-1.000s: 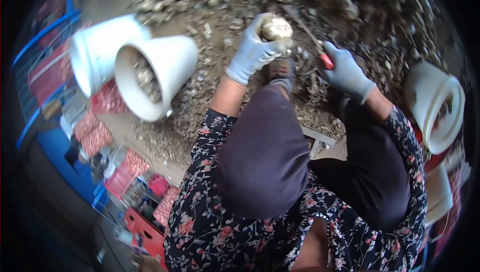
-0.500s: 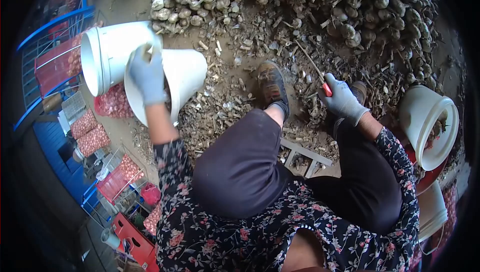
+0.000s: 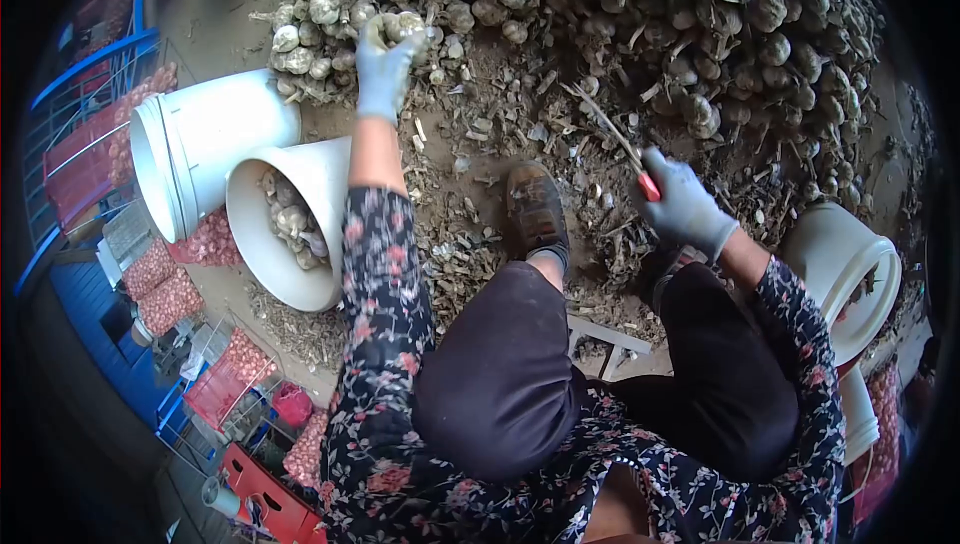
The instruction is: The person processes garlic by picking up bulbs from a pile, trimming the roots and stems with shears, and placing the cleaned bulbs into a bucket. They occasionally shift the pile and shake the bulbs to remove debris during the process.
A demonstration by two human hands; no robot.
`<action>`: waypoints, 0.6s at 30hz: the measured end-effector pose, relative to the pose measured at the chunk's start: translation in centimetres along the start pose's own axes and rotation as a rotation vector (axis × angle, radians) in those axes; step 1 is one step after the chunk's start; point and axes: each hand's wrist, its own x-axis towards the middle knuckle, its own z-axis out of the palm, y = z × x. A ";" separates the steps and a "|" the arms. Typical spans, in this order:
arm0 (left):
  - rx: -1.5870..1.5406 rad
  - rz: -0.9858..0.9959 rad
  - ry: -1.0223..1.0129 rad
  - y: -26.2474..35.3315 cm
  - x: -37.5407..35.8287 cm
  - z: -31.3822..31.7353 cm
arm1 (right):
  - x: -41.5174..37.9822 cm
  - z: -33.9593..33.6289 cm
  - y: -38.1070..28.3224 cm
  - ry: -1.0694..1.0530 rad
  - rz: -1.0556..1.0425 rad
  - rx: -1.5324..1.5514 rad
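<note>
The grey-brown heap of garlic bulbs (image 3: 720,64) runs past the top edge, while the dark floral sleeve (image 3: 812,369) partly hides what looks like a white plastic bucket (image 3: 858,412).

4 white bkts. (image 3: 300,184) counted (2 twd. floor's (image 3: 225,4) L edge, 2 twd. R), 2 shoes (image 3: 535,209), 1 pr. shears (image 3: 648,184), 1 red crate (image 3: 265,499); garlic bulbs (image 3: 770,9) too many to be counted.

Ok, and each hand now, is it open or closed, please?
Left hand: curled at a garlic bulb; firm grip cannot be told.
Right hand: closed, holding the red-handled cutting tool.
</note>
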 end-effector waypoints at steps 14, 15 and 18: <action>0.004 0.206 -0.300 5.3 -11.5 5.3 | 3.5 -1.1 -6.8 0.396 -0.248 -0.624; -0.042 0.164 -0.303 4.9 -11.7 5.4 | 3.4 -0.7 -6.6 0.381 -0.240 -0.629; 0.174 0.358 -0.256 4.2 -11.5 5.4 | 3.7 -0.3 -5.4 0.396 -0.268 -0.653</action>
